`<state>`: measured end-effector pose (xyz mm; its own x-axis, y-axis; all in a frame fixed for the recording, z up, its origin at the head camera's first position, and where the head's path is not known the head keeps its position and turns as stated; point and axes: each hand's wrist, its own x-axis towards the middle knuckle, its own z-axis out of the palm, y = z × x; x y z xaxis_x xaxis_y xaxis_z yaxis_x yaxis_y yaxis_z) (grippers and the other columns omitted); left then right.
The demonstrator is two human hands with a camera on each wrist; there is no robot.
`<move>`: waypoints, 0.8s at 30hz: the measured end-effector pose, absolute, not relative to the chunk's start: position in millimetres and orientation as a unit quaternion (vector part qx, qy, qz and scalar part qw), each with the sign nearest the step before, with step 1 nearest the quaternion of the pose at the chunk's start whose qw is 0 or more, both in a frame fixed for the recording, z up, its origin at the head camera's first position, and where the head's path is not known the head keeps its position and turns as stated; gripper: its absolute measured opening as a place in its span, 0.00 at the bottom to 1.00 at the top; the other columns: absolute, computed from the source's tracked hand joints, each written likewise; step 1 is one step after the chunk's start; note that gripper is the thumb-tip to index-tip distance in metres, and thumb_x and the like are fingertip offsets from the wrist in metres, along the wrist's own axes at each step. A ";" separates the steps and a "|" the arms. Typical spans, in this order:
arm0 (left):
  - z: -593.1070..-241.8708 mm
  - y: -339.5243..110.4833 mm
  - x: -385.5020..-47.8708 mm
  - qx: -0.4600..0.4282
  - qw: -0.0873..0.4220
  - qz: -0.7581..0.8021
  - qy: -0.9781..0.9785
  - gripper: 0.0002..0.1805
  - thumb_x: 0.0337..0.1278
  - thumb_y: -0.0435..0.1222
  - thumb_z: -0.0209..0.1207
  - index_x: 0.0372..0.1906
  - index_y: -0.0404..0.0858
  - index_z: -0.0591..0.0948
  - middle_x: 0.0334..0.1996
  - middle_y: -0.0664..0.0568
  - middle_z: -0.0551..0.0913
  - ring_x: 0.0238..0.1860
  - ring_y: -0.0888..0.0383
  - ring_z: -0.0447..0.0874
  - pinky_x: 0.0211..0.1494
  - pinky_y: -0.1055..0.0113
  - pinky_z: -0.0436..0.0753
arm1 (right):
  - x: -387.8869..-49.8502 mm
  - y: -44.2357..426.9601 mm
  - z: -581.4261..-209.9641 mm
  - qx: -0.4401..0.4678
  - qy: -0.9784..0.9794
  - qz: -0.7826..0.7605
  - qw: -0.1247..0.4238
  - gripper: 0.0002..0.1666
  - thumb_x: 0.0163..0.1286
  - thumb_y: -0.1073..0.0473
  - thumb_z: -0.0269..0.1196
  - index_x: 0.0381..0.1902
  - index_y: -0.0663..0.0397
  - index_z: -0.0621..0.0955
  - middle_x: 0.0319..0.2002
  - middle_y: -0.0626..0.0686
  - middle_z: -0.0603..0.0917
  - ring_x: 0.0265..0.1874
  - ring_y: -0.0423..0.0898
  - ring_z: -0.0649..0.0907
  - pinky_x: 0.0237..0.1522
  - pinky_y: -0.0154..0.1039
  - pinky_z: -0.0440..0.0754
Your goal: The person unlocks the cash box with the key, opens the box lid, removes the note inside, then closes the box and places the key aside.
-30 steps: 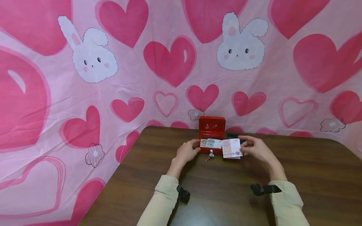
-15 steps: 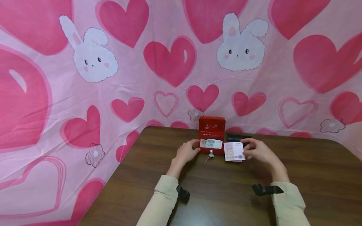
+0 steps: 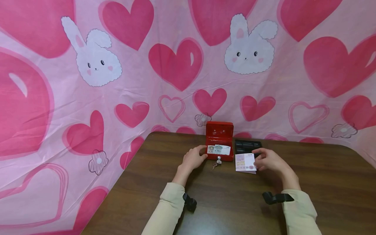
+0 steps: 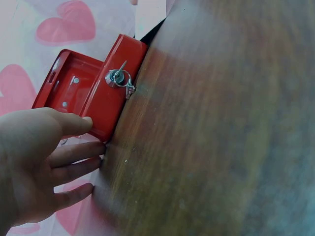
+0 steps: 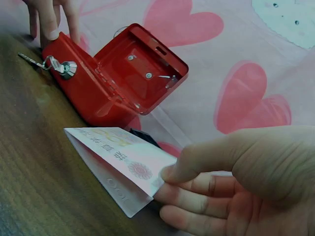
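A red metal cash box (image 3: 209, 157) stands with its lid raised near the far table edge. Green-grey banknotes (image 3: 218, 149) lie across its inside, and a key (image 4: 118, 73) sits in the front lock, with another key (image 3: 214, 165) hanging from it. At the box's left end my left hand (image 3: 194, 158) rests, its thumb and nearly straight fingers touching the corner. My right hand (image 5: 216, 182) pinches a folded pinkish banknote (image 3: 245, 162) by its right edge between thumb and fingers. The folded note (image 5: 123, 162) is held just right of the box, its halves slightly apart.
Behind the folded note, right of the box, lies a black compartmented tray (image 3: 248, 146). The brown wooden table (image 3: 229, 195) reaches toward me. A pink cloth (image 3: 170, 81) with hearts and rabbits hangs close behind the box. Black straps circle both sleeves.
My right hand has drawn the folded banknote toward me and slightly right, away from the box, so more of the black tray shows. My left hand stays at the box.
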<state>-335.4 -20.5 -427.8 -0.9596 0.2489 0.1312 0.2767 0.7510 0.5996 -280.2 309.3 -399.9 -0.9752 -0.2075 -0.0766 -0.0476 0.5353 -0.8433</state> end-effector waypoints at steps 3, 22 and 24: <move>-427.7 -20.5 -335.3 -0.141 0.021 -0.323 -0.936 0.25 0.67 0.44 0.60 0.67 0.50 0.75 0.59 0.48 0.83 0.53 0.50 0.83 0.56 0.48 0.81 | -282.8 310.0 -404.0 -0.063 0.876 -0.469 0.093 0.36 0.63 0.68 0.62 0.66 0.79 0.63 0.33 0.57 0.82 0.28 0.46 0.84 0.34 0.41 0.87; -428.1 -20.9 -335.2 -0.143 0.025 -0.326 -0.934 0.25 0.66 0.44 0.60 0.67 0.49 0.76 0.59 0.48 0.83 0.53 0.49 0.83 0.56 0.47 0.80 | -281.2 300.8 -400.8 -0.029 0.900 -0.431 0.052 0.35 0.62 0.67 0.64 0.65 0.77 0.68 0.46 0.72 0.80 0.31 0.46 0.83 0.30 0.41 0.82; -428.0 -21.0 -335.0 -0.142 0.025 -0.325 -0.935 0.25 0.66 0.44 0.60 0.67 0.49 0.76 0.59 0.48 0.83 0.54 0.49 0.83 0.56 0.46 0.80 | -280.9 300.2 -399.1 -0.033 0.908 -0.417 0.033 0.32 0.64 0.66 0.64 0.62 0.77 0.70 0.46 0.72 0.81 0.33 0.48 0.83 0.31 0.40 0.81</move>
<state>-335.0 -21.0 -428.0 -0.9585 0.2486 0.1398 0.2817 0.7483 0.6006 -280.9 300.2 -399.1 -0.9956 -0.0878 -0.0324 -0.0326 0.6497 -0.7595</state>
